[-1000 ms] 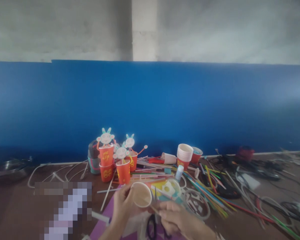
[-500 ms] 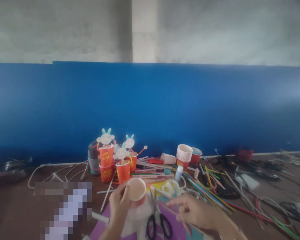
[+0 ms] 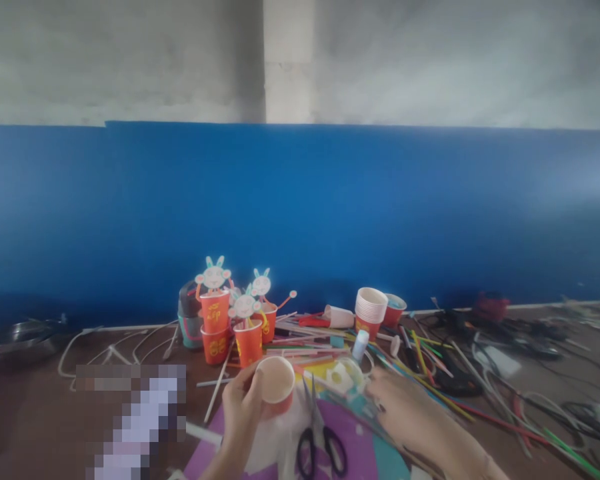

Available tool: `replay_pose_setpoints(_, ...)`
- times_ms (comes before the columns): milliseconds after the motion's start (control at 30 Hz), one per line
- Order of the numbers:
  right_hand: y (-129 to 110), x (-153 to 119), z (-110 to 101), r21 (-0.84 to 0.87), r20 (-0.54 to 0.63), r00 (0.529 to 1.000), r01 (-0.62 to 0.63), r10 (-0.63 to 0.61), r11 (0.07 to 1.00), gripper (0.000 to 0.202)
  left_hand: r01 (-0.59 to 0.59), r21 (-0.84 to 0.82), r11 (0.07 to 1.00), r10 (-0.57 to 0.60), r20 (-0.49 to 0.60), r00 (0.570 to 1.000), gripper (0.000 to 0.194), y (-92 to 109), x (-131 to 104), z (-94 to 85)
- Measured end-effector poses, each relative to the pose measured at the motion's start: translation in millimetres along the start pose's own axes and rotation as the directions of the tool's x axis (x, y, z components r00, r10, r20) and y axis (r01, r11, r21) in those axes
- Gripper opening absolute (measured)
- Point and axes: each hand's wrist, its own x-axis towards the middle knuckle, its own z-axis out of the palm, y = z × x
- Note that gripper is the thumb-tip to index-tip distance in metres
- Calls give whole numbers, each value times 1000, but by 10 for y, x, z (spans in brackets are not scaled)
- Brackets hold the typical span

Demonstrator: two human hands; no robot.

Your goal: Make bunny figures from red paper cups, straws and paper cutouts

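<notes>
My left hand (image 3: 241, 410) is closed round the left side of a red paper cup (image 3: 276, 385), whose pale open mouth faces up toward me. Over the right part of the work area reaches my right hand (image 3: 393, 400), beside the sticks and a clear round dish (image 3: 347, 375) with white pieces in it. Its fingers are blurred and partly hidden. Scissors (image 3: 314, 430) with black handles lie between the hands on purple paper (image 3: 353, 437), blades pointing away from me and slightly parted.
Red cups with rabbit-face figures (image 3: 247, 341) stand at the back left. Behind the dish are a glue stick (image 3: 360, 345) and a stack of cups (image 3: 371, 308). Coloured sticks (image 3: 430, 390) and cables (image 3: 575, 360) spread rightward, with a blue partition (image 3: 300, 213) behind.
My right hand has moved away from me and slightly right, toward the dish and sticks. My left hand still holds the cup; the view has shifted slightly.
</notes>
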Motion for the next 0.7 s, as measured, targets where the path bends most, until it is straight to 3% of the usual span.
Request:
replay_pose_setpoints(100,-371,47,123,80,104,992,-84,76,993,23,-7,-3,1000,7,9,1000,36,-10,-2,7)
replay_pose_setpoints(167,-608,70,280,121,122,985,-136,121,983,20,-2,-5,1000,2,-9,1000,35,-18,-2,16)
replay_pose_setpoints(267,-811,80,498,151,120,984,-150,133,977,32,14,-35,999,-15,-25,1000,34,-24,-5,33)
replay_pose_setpoints(467,-815,54,579,324,145,979,-186,146,927,52,5,0,1000,-5,-25,1000,32,-25,-9,28)
replay_pose_setpoints(700,-691,71,437,380,171,972,-217,163,899,39,-4,-7,1000,4,-7,1000,32,-35,9,11)
